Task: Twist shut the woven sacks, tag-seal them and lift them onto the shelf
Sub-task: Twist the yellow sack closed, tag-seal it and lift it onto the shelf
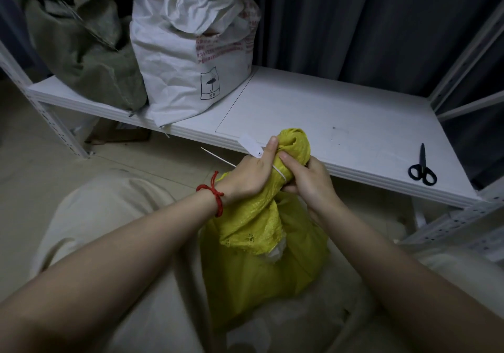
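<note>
Head view: a person sits low in front of a white shelf (327, 123). A yellow sack (261, 257) sits on the floor between the knees, just in front of the shelf edge.
Yellow sack: thin, crinkly woven cloth, soft and lumpy. Something pale shows through a gap near the fold.
Neck (293, 145): the top of the sack is twisted into a tight roll that stands up. Its crumpled end pokes out above both hands.
Left hand (251, 172): it curls round the neck from the left, with the thumb up against the cloth.
Right hand (308, 181): it wraps round the neck from the other side, with the thumb pressed flat on it. The two hands are close together.
Tag (251, 144): a thin white plastic strap goes round the neck between the hands. Its flat flag sticks up to the left and its thin tail points left.
Why held so: the grip most likely stops the twist from coming undone while the strap is pulled tight.
White sack (191, 61): stiff and crinkly, with an umbrella mark and red print. It stands on the left part of the shelf.
Green sack (90, 61): dull and wrinkled. It leans beside the white one.
Scissors (422, 168): black. They lie on the right end of the shelf, maybe for cutting the tail.
Red string (214, 189): tied round the left wrist.
</note>
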